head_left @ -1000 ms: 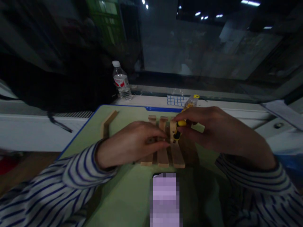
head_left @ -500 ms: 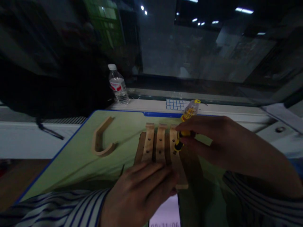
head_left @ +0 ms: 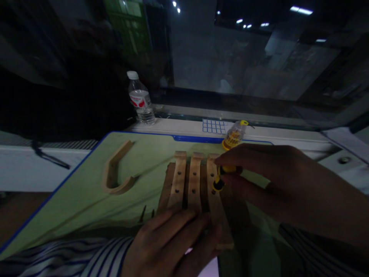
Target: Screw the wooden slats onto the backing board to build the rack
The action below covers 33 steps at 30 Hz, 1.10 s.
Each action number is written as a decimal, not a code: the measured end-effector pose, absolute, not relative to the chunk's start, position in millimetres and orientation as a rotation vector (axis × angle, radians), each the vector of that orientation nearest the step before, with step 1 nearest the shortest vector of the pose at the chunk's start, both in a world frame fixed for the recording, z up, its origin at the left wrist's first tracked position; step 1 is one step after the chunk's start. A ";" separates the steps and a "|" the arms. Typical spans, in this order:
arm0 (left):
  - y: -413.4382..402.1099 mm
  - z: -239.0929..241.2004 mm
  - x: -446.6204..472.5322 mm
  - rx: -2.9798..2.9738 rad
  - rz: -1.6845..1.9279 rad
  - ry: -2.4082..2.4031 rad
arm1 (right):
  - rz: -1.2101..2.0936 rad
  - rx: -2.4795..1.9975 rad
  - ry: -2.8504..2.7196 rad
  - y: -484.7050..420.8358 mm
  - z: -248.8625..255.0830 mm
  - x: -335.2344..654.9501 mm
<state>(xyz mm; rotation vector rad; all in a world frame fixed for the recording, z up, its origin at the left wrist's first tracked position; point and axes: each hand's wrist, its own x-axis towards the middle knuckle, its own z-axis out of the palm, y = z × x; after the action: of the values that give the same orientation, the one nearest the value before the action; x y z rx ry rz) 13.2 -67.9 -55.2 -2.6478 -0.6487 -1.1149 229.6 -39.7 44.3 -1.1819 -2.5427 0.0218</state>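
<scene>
Three parallel wooden slats [head_left: 193, 181] with holes lie joined on a darker crosspiece on the green mat [head_left: 86, 196]. My left hand [head_left: 173, 242] rests flat on the near ends of the slats, fingers stretched out and pressing down. My right hand [head_left: 268, 181] is closed around a small yellow and black screwdriver [head_left: 220, 179]. Its tip points down at the rightmost slat.
A curved U-shaped wooden piece [head_left: 115, 173] lies left on the mat. A yellow-based clear case of bits [head_left: 234, 137] stands behind the slats. A water bottle [head_left: 138, 99] and a blue grid sheet [head_left: 213, 125] sit on the white ledge by the glass.
My left hand slid from the middle of the slats back to their near ends. The view tilted a little, and my right hand kept the screwdriver on the right slat.
</scene>
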 end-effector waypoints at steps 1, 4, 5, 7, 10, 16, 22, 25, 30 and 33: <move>-68.8 -56.4 13.1 -2.649 -1.113 -0.658 | 0.025 -1.186 -2.542 -39.5 44.5 229.6; -71.1 -59.1 13.5 -2.642 -1.117 -0.708 | 0.037 -1.191 -2.537 -40.0 44.9 229.6; -71.5 -59.5 13.7 -2.642 -1.113 -0.716 | 0.043 -1.189 -2.534 -40.4 45.0 229.6; -71.6 -59.6 14.2 -2.642 -1.105 -0.717 | 0.057 -1.183 -2.533 -40.9 45.2 229.5; -70.8 -58.7 15.0 -2.624 -1.110 -0.715 | 0.062 -1.185 -2.533 -40.5 45.2 229.2; -73.3 -60.1 16.3 -2.615 -1.127 -0.746 | 0.066 -1.172 -2.541 -39.3 46.0 228.7; -75.5 -60.3 15.4 -2.642 -1.121 -0.783 | 0.068 -1.170 -2.541 -40.1 46.7 229.7; -73.3 -59.2 13.2 -2.670 -1.102 -0.738 | 0.066 -1.171 -2.541 -40.8 46.6 229.2; -69.9 -59.8 10.7 -2.684 -1.084 -0.655 | 0.083 -1.180 -2.548 -41.0 47.8 228.4; -70.5 -60.3 10.1 -2.679 -1.073 -0.635 | 0.080 -1.173 -2.543 -40.5 47.3 228.8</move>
<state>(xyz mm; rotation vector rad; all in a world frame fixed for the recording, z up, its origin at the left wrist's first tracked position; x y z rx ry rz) 10.1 -70.5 -60.3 -2.6790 -0.6350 -1.0730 228.8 -40.5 47.3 -1.1731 -2.5426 0.0795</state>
